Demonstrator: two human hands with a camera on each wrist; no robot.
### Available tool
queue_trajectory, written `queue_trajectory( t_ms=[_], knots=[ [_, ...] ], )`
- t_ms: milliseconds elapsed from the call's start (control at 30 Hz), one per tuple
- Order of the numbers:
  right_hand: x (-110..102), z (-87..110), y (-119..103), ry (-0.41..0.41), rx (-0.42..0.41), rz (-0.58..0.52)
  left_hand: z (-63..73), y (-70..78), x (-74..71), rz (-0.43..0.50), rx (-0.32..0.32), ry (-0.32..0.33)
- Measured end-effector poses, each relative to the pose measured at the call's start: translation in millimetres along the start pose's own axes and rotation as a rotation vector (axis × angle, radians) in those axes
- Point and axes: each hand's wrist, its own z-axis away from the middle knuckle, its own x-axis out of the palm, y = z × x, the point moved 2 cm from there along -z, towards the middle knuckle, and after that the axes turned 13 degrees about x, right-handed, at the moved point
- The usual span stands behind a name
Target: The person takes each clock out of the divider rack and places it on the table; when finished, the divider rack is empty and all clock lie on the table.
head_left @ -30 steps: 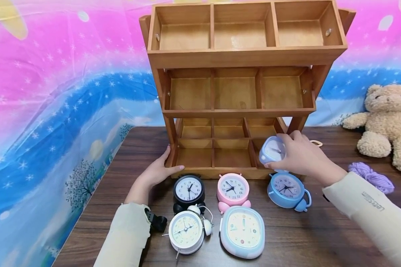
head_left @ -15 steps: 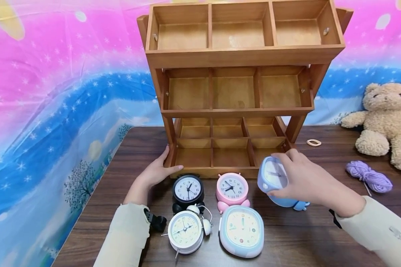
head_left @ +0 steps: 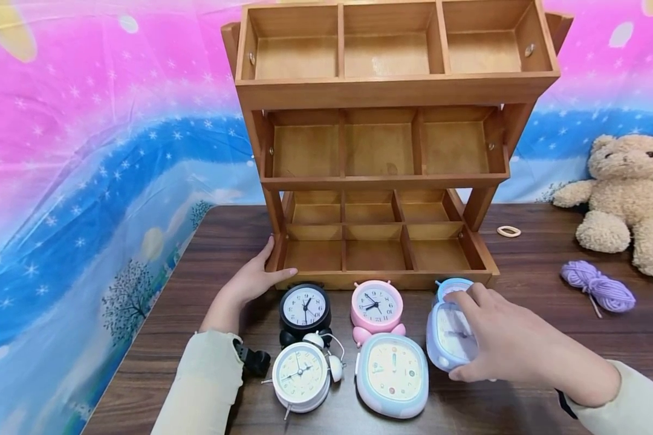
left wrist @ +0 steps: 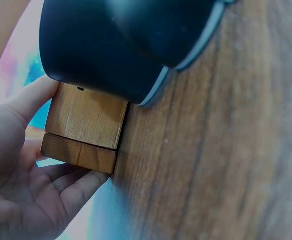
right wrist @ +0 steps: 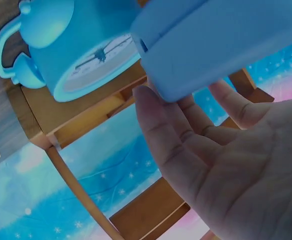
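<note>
My right hand (head_left: 514, 341) grips a pale lavender-blue alarm clock (head_left: 451, 335) by its sides, thumb nearer me. It hangs over a bright blue twin-bell alarm clock (head_left: 453, 285), hiding most of it in the head view; the right wrist view shows that clock's bells (right wrist: 45, 22). My left hand (head_left: 248, 283) holds the lower left corner of the wooden shelf (head_left: 397, 90), thumb along the front, fingers round the side. Close to that thumb stands a black alarm clock (head_left: 305, 307); a pink one (head_left: 376, 305) is to its right.
Nearer me lie a white twin-bell clock (head_left: 300, 373) and a rounded square light-blue clock (head_left: 393, 374). At right are purple yarn (head_left: 598, 289), a wooden ring (head_left: 508, 231) and a teddy bear (head_left: 628, 199). A patterned cloth (head_left: 141, 151) hangs behind.
My right hand has brought the lavender-blue clock from the shelf's lower right compartment toward me, over the bright blue clock. The left hand stays at the shelf corner.
</note>
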Motion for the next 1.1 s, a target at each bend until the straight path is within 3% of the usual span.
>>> queue_trajectory(
  t_ms=[433, 1100],
  knots=[
    [21, 10.8, 8, -0.096, 0.028, 0.017, 0.0, -0.5, -0.3, -0.011, -0.005, -0.001],
    [40, 17.0, 14, -0.062, 0.040, 0.019, 0.6, -0.2, -1.0, -0.037, -0.009, 0.001]
  ],
)
